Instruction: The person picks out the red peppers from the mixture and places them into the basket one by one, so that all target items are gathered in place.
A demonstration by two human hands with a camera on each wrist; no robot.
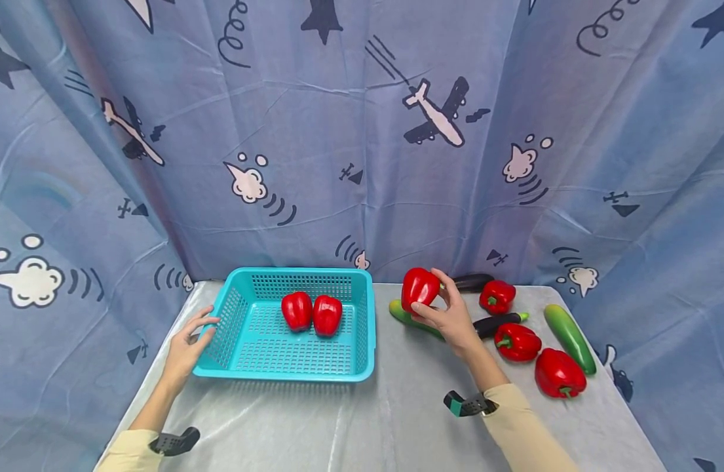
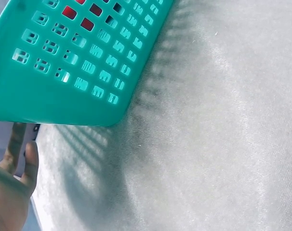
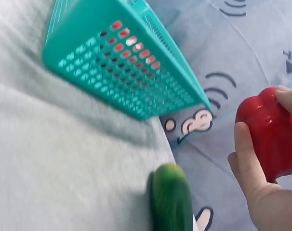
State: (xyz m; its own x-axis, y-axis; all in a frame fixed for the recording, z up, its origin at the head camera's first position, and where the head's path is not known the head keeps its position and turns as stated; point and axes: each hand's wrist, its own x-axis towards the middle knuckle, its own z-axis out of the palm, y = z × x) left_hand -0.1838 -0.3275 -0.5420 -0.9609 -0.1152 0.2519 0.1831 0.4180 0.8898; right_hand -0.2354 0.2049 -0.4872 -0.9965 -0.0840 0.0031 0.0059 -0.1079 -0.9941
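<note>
The right hand's grip was clamped on a red pepper, thumb opposing fingers, probably for steadiness, raised right of the blue basket. The left hand, fingers apart, was at its left rim, perhaps to brace it. The basket's right wall separated two peppers inside from a cucumber and eggplant.

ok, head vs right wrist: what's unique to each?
Head only: left hand, two long dark-purple eggplants, three loose glossy red bell peppers and the rightmost green cucumber.

Right wrist only: the turquoise plastic basket from outside, red showing through its perforations.

Both: the basket, the held red bell pepper, right hand, green cucumber nearest the basket, pale cloth tabletop, blue printed curtain.
</note>
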